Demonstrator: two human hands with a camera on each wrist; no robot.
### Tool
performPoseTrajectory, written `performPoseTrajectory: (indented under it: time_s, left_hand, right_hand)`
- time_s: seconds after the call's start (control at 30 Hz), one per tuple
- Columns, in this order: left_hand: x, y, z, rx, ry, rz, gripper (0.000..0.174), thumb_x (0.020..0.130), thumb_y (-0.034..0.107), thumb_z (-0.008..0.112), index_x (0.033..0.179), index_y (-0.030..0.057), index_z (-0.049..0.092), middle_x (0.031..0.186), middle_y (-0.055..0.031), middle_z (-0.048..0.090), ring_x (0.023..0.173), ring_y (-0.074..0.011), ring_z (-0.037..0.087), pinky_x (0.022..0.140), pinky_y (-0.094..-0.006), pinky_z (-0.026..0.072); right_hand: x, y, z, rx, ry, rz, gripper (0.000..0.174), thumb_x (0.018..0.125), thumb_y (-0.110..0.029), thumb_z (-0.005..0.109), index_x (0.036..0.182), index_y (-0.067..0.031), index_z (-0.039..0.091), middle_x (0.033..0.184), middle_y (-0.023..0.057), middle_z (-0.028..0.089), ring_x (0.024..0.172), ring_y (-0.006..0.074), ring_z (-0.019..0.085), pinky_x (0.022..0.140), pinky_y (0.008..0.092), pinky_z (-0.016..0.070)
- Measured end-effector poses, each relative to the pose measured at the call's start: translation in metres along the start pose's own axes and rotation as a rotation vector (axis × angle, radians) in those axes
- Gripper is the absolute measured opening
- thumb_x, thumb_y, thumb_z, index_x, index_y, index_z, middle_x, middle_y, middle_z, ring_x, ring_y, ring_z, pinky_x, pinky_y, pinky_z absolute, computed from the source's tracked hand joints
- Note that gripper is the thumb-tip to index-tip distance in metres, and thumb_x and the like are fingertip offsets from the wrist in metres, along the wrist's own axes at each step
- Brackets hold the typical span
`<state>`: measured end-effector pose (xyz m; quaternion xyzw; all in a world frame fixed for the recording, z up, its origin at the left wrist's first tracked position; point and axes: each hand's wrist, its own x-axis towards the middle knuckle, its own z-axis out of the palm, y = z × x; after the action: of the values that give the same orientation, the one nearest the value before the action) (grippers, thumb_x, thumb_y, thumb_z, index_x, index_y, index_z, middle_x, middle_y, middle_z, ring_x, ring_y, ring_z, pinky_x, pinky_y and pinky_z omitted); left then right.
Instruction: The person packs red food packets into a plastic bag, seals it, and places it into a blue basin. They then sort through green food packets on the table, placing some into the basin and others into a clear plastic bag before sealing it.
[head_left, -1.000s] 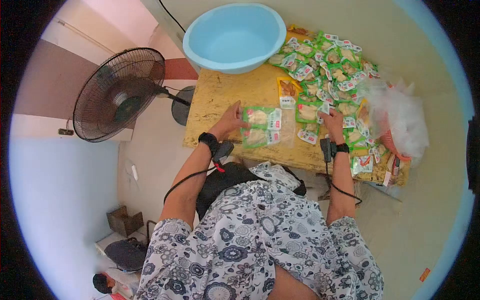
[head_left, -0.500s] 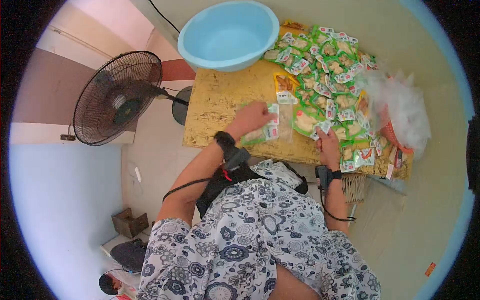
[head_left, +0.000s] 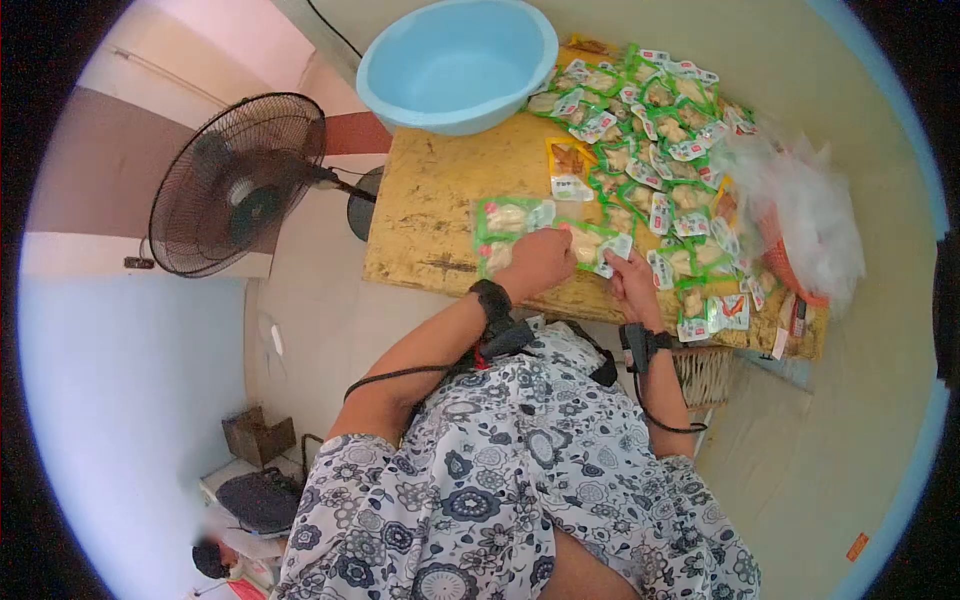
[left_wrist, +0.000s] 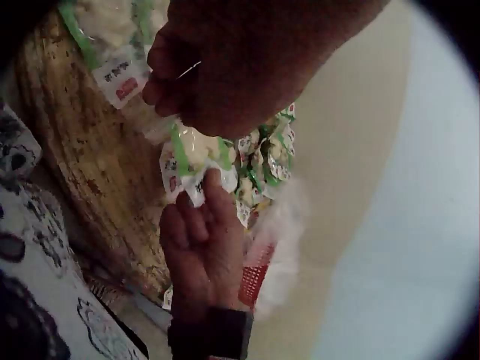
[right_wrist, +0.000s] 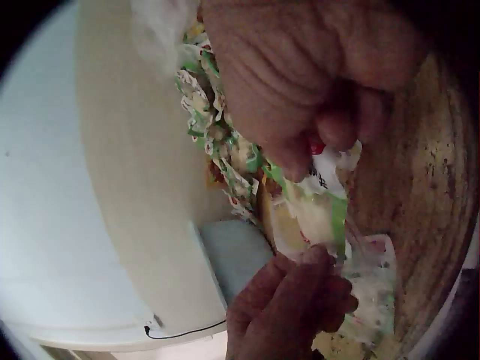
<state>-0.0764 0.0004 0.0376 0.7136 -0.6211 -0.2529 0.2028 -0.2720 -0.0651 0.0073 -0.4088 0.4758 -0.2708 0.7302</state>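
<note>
Between both hands is a green-edged food packet (head_left: 590,243) with pale pieces inside and a white label at one end. My right hand (head_left: 632,285) pinches the label end. At the packet's opposite end, my left hand (head_left: 540,265) has its thumb and fingertips closed on the edge, as the right wrist view shows. Two similar packets (head_left: 508,216) lie side by side just left of the hands, the nearer one partly hidden by the left hand. A yellow packet (head_left: 570,170) lies beyond the held one.
A heap of green packets (head_left: 660,140) covers the right side of the worn yellow table (head_left: 430,200). Clear plastic bags (head_left: 810,210) fill a red basket (head_left: 785,262) at the right. A blue basin (head_left: 455,125) stands at the back; a fan (head_left: 240,185) is left.
The left hand has moved right from the two laid packets to the held packet's edge. The right hand has shifted slightly left and nearer the body with the packet.
</note>
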Motion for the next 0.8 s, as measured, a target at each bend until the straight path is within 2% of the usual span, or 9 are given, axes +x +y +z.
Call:
performPoseTrajectory:
  time_s: [0.2,0.3,0.4,0.5,0.6,0.63,0.7,0.77,0.8]
  left_hand:
    - [-0.011,0.013,0.007,-0.038,0.020,0.006,0.025,0.084,0.028,0.056,0.085,0.0030,0.062,0.082,-0.0200,0.065,0.079,-0.0389,0.064,0.069,-0.0505,0.0497]
    - [-0.013,0.013,0.006,-0.031,0.058,0.007,0.026,0.086,0.028,0.056,0.086,0.0019,0.061,0.082,-0.0210,0.065,0.079,-0.0395,0.063,0.070,-0.0505,0.0494]
    - [-0.013,0.014,0.008,-0.077,0.086,0.060,0.027,0.086,0.029,0.055,0.087,0.0022,0.061,0.082,-0.0214,0.064,0.080,-0.0401,0.063,0.071,-0.0506,0.0493]
    - [-0.012,0.007,0.010,-0.115,0.044,0.077,0.028,0.086,0.030,0.056,0.090,0.0034,0.062,0.083,-0.0209,0.065,0.080,-0.0399,0.063,0.071,-0.0499,0.0496]
    - [-0.010,-0.023,0.000,-0.166,0.069,0.033,0.029,0.086,0.032,0.058,0.094,0.0049,0.064,0.085,-0.0200,0.066,0.081,-0.0385,0.064,0.072,-0.0482,0.0502]
    - [-0.011,-0.034,-0.011,-0.188,0.092,0.015,0.029,0.085,0.032,0.058,0.095,0.0055,0.064,0.086,-0.0196,0.066,0.082,-0.0379,0.065,0.072,-0.0475,0.0504]
    - [-0.017,-0.057,-0.041,-0.082,0.205,-0.232,0.033,0.084,0.034,0.061,0.097,0.0042,0.065,0.087,-0.0206,0.067,0.082,-0.0362,0.066,0.073,-0.0458,0.0512]
    - [-0.027,-0.078,-0.068,-0.113,0.216,-0.380,0.041,0.086,0.040,0.061,0.092,-0.0008,0.064,0.089,-0.0231,0.065,0.080,-0.0382,0.065,0.070,-0.0467,0.0516]
    - [-0.031,-0.103,-0.061,-0.068,0.272,-0.357,0.043,0.085,0.041,0.062,0.091,-0.0018,0.064,0.088,-0.0223,0.066,0.075,-0.0366,0.065,0.068,-0.0458,0.0517]
  right_hand:
    - [0.016,0.001,0.021,-0.068,-0.218,0.123,0.013,0.094,-0.019,0.060,0.084,-0.0096,0.056,0.060,-0.0052,0.048,0.040,0.0051,0.035,0.038,0.0241,0.0258]
    - [0.030,0.004,0.021,-0.116,-0.394,0.199,0.010,0.095,-0.015,0.055,0.087,-0.0090,0.057,0.062,-0.0041,0.049,0.040,0.0055,0.036,0.038,0.0238,0.0271]
    - [0.047,0.014,0.023,-0.031,-0.590,0.276,0.007,0.094,-0.013,0.055,0.090,-0.0094,0.058,0.060,-0.0037,0.050,0.041,0.0060,0.038,0.038,0.0240,0.0295]
    - [0.055,0.028,0.030,-0.167,-0.429,0.225,0.007,0.093,-0.014,0.057,0.093,-0.0086,0.062,0.061,-0.0021,0.056,0.043,0.0075,0.045,0.039,0.0243,0.0332]
    - [0.059,0.021,0.028,-0.684,-0.460,0.078,0.014,0.090,-0.019,0.063,0.093,-0.0060,0.067,0.067,0.0000,0.063,0.051,0.0092,0.053,0.045,0.0263,0.0405]
    - [0.054,0.017,0.031,-0.672,-0.424,0.024,0.017,0.089,-0.021,0.065,0.093,-0.0050,0.067,0.069,0.0002,0.064,0.054,0.0096,0.054,0.048,0.0269,0.0423]
    - [0.041,0.013,0.035,-0.646,-0.347,-0.082,0.023,0.086,-0.025,0.069,0.092,-0.0030,0.069,0.073,0.0008,0.066,0.060,0.0105,0.057,0.053,0.0282,0.0459]
    - [0.055,0.039,0.023,-0.631,-0.299,-0.100,0.026,0.084,-0.028,0.071,0.092,-0.0031,0.069,0.073,0.0007,0.066,0.063,0.0106,0.057,0.058,0.0295,0.0476]
    - [0.061,0.047,0.018,-0.623,-0.274,-0.113,0.028,0.083,-0.029,0.072,0.092,-0.0032,0.070,0.073,0.0007,0.066,0.065,0.0106,0.057,0.060,0.0301,0.0484]
